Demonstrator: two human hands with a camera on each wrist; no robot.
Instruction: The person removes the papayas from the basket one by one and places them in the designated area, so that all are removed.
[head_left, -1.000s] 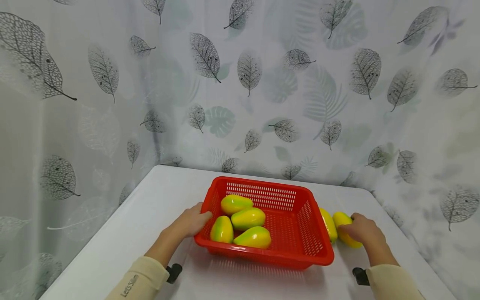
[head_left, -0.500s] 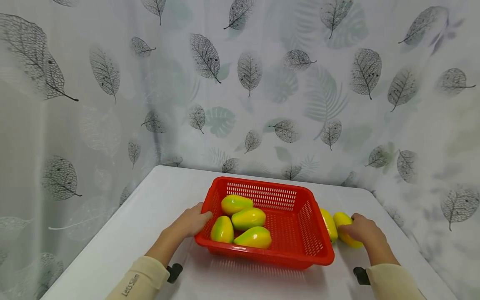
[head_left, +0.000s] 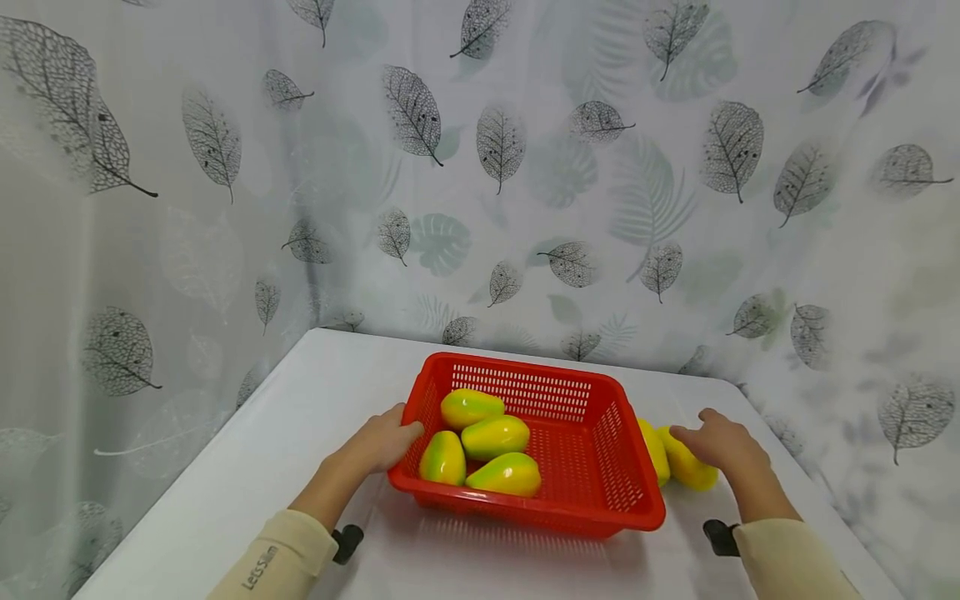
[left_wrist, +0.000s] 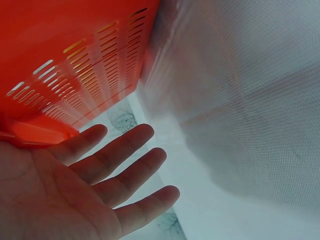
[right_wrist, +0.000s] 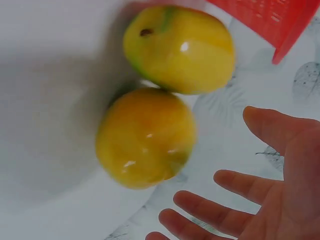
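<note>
In the head view, a red perforated plastic basket point(head_left: 567, 510) holds several glossy yellow-green mangoes point(head_left: 496, 437) at its left side. My left hand point(head_left: 387, 439) is at the basket's left rim, its thumb over the edge. The left wrist view shows that hand's other fingers point(left_wrist: 120, 155) stretched out below the rim, with the thumb hidden. My right hand point(head_left: 726, 443) hovers over the outer of two mangoes lying right of the basket. In the right wrist view, its spread fingers stand apart from this outer mango point(right_wrist: 146, 138) and the inner mango point(right_wrist: 180, 50).
A white table point(head_left: 315, 392) bears the basket and the loose mangoes. A pale leaf-printed curtain point(head_left: 525, 208) hangs behind and along both sides. Part of the basket's outer side hides the inner loose mango in the head view.
My right hand has let go of the outer mango and its fingers have spread. That mango now sits slightly further left, against the inner one. The left hand and basket look almost unmoved.
</note>
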